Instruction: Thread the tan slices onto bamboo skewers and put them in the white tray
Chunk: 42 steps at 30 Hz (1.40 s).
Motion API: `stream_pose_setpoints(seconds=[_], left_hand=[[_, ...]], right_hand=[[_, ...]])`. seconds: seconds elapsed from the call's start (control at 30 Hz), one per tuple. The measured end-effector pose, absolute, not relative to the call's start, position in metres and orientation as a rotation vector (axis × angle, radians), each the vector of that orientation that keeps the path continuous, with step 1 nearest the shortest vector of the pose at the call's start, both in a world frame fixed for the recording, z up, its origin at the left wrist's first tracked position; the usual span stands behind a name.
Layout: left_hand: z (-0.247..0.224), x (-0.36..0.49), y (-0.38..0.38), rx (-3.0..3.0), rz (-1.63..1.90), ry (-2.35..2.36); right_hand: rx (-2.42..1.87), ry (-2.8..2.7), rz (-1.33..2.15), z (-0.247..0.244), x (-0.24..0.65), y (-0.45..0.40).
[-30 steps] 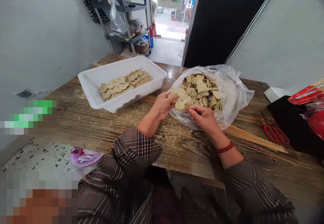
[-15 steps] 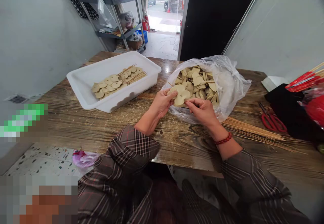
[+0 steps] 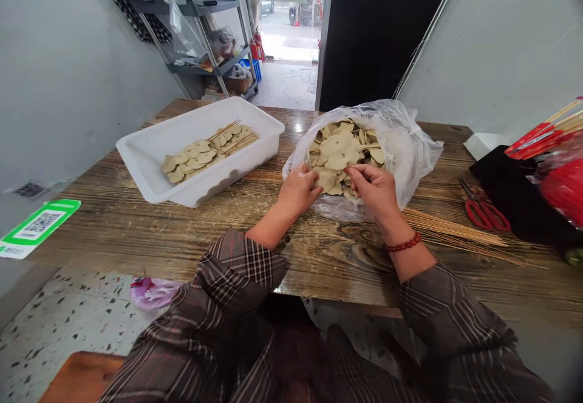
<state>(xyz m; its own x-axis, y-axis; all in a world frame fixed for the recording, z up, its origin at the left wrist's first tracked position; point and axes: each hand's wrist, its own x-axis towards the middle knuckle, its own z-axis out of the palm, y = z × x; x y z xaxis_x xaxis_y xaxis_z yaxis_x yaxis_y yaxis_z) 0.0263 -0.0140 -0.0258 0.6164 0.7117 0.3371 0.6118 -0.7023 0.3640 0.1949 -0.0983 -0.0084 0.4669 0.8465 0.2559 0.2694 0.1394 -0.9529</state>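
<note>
Right hand (image 3: 373,189): thumb and forefinger pinched tight, a narrow grip right at the near edge of the pale slices (image 3: 339,148)!
Pale slices: up over the bag's mouth, overlapping, small marks showing at their middles.
Left hand (image 3: 297,190): fingers curled down at the bag's near-left rim, thumb beside the heap; whether it holds a slice, I can't tell.
Clear bag (image 3: 416,145): wide open on the wooden table (image 3: 337,263), packed with more slices.
White tub (image 3: 148,175): over to the left, slices in overlapping rows, thin sticks among them.
Loose sticks (image 3: 455,228): fanned out right of the bag.
Red-handled scissors (image 3: 486,215): just beyond, beside the black box (image 3: 510,199).
</note>
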Motion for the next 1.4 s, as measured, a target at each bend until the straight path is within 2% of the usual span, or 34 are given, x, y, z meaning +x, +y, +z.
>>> stream_pose_setpoints(seconds=[0.3, 0.57, 0.7, 1.03, 1.4], left_hand=[[-0.026, 0.034, -0.017, 2.485, 0.78, 1.075], [-0.018, 0.025, -0.008, 1.388, 0.942, 0.789], [-0.011, 0.012, 0.002, 1.08, 1.054, 0.786], [-0.002, 0.001, 0.009, 0.93, 1.165, 0.786], [-0.006, 0.002, 0.01, 0.998, 1.188, 0.8]], right_hand=[[-1.412, -1.088, 0.566, -0.006, 0.192, -0.1], [-1.401, -1.106, 0.617, -0.005, 0.189, -0.102], [-1.402, -1.175, 0.645, -0.005, 0.186, -0.106], [-1.467, -1.469, 0.72, -0.013, 0.189, -0.117], [-1.486, -1.575, 0.647, -0.019, 0.195, -0.124]])
